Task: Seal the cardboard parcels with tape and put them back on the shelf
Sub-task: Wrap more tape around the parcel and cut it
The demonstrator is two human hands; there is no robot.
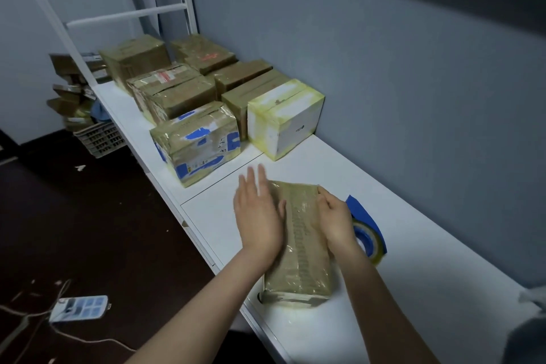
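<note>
A brown cardboard parcel [301,242] wrapped in shiny clear tape lies on the white shelf [399,216] in front of me. My left hand [258,213] lies flat with straight fingers against the parcel's left side. My right hand [335,219] grips the parcel's right top edge with curled fingers. A blue tape dispenser [367,230] with a roll of clear tape lies on the shelf just right of the parcel, partly hidden behind my right hand.
Several taped parcels stand in rows farther along the shelf, the nearest a blue-marked one [196,142] and a white one [285,118]. A plastic crate [100,139] and stacked cardboard sit on the dark floor at left, and a power strip [78,307] lies below.
</note>
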